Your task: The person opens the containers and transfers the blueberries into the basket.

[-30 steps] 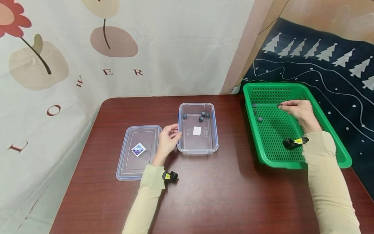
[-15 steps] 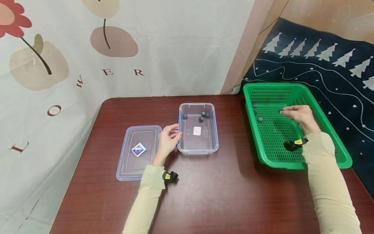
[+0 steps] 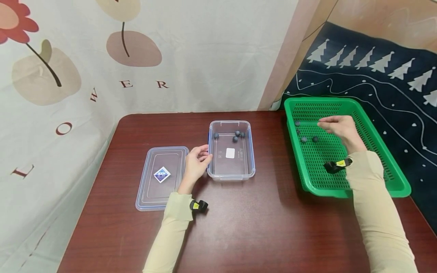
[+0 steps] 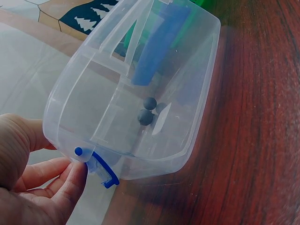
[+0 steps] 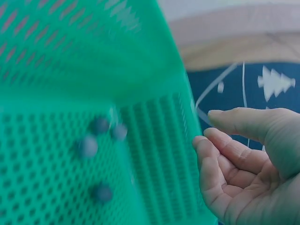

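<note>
A reddish-brown wood-grain table (image 3: 239, 231) carries a clear, blue-edged lid (image 3: 160, 191) lying flat at left, a clear plastic container (image 3: 231, 177) standing upright near it, and a green perforated basket (image 3: 324, 192) at right, apparently reaching the table's edge.

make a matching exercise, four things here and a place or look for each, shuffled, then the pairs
1. person's left hand
2. person's right hand
3. rectangular clear plastic lid with blue edge
4. rectangular green plastic basket

A. on the reddish-brown table, bearing a diamond-shaped label
B. perforated, with small round dark balls inside
C. over the basket
D. at the left side of the open clear plastic box

Pairs: 1-D, 2-C, 3-A, 4-B
</note>
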`<state>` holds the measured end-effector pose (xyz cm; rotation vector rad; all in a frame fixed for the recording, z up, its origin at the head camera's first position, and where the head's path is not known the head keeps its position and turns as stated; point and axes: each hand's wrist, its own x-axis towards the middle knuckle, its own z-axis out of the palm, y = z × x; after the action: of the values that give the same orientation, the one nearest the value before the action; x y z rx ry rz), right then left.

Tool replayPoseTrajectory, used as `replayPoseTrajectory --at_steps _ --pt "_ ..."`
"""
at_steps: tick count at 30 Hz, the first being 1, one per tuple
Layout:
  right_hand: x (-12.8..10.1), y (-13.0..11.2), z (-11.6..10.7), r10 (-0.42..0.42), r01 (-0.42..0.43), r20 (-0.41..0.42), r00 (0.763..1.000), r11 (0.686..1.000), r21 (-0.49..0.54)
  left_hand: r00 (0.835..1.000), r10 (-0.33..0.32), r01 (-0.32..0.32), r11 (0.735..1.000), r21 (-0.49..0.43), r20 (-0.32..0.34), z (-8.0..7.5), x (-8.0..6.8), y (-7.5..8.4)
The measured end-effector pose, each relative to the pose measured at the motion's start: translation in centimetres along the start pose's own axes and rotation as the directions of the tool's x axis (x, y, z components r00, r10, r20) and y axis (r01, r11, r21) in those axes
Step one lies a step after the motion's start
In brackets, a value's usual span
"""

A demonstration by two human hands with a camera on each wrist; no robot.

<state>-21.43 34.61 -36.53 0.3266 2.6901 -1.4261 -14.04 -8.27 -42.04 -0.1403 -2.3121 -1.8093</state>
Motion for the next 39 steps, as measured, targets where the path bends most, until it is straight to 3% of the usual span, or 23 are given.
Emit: replayPoseTrajectory --at_steps 7,20,29,39 --pt "0.4 -4.0 2.9 -0.098 0.098 0.003 0.995 0.995 0.036 1.0 -0.001 0.001 1.0 -0.004 0.002 0.0 0.0 -0.1" --pt "1.4 -9.8 10.4 -0.17 0.174 0.098 0.981 0.984 -0.04 1.0 0.002 -0.002 1.0 0.012 -0.001 0.0 0.0 0.1" --pt "1.3 -11.8 15.2 -0.157 0.162 0.139 0.978 0.987 -0.022 1.0 0.004 -0.004 1.0 0.003 0.002 -0.1 0.0 0.0" --pt "0.6 -12.2 19.9 -0.15 0.144 0.149 0.977 0.988 0.053 1.0 0.012 -0.012 1.0 -0.021 0.004 -0.1 0.1 -0.2"
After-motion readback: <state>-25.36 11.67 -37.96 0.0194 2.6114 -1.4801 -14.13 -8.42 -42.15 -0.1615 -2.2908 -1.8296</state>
